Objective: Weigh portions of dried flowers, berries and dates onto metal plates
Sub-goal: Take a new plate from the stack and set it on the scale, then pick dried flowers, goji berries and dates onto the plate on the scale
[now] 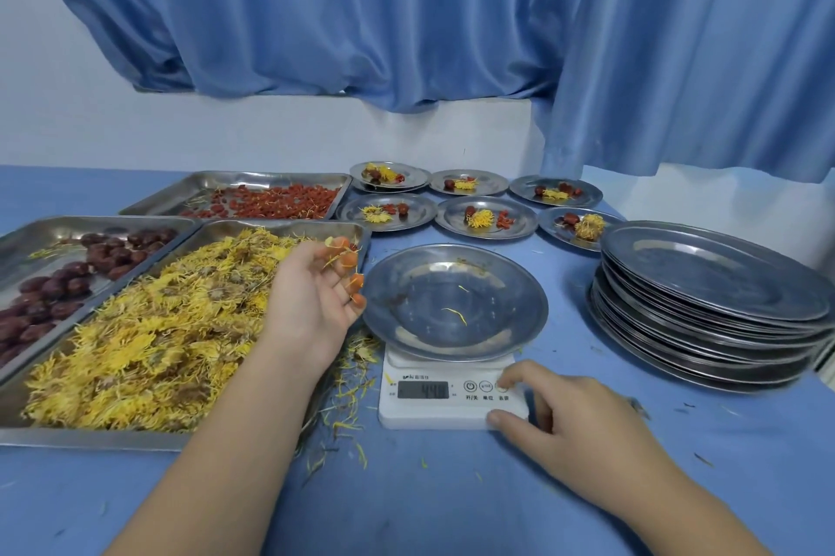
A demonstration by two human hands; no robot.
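The dried flowers point(149, 329) are lying under the left hand point(311, 302), with dates point(68, 284) and berries point(280, 201) beyond it. A tall stack of empty plates point(709, 298) is waiting beyond the right hand point(574, 424), so I judge that much is left. Several filled plates point(452, 221) are sitting beyond both hands. The plate point(452, 329) on the scale point(433, 411) is holding only stray petals. The left hand is hovering loose-fingered, gripping nothing. The right forefinger is pressing a scale button.

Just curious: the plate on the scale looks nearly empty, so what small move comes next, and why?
Probably the right hand should press the button it touches, to zero the scale: the display shows a number though the plate holds only stray petals.
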